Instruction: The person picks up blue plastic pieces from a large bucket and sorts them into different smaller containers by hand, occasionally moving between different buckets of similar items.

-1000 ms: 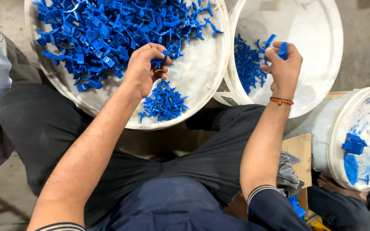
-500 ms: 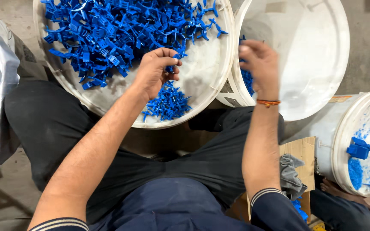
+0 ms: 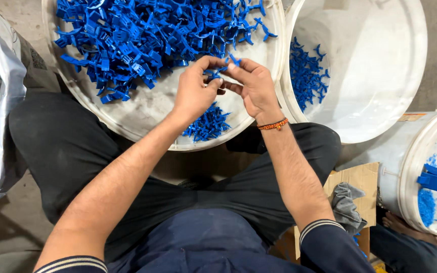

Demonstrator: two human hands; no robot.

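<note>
Left hand (image 3: 194,91) and right hand (image 3: 253,86) meet over wide white plastic tub (image 3: 153,116), fingertips pinching small blue plastic clip (image 3: 222,71) between them. Risk, as judged: piece tiny, mostly hidden by fingers, could slip into loose heap of blue plastic clips (image 3: 142,40) below. Clip bright blue, thin, forked; finer shape unclear.

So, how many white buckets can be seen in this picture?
3. One big bucket with many blue parts lies under both hands, a second bucket sits right of it, and a third bucket stands at the right edge, partly cut off.
</note>
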